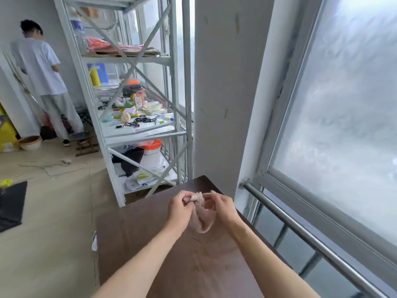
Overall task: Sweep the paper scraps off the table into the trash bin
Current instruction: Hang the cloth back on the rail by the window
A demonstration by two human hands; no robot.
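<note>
Both my hands are raised over the far part of a dark brown table point(171, 254). Between them hangs a pale pink piece of paper or tissue point(203, 220); its top is bunched at my fingertips. My left hand point(179, 208) pinches the upper left of it. My right hand point(222, 206) grips the upper right edge. The sheet droops down toward the tabletop. No trash bin shows in the head view. A small white scrap point(94, 246) sticks out at the table's left edge.
A white metal shelf rack point(137, 117) full of small items stands beyond the table on the left. A white pillar point(225, 93) and a window with a steel rail point(300, 231) are on the right. A person in white point(43, 78) stands far left, back turned. A black mat point(11, 205) lies on the floor.
</note>
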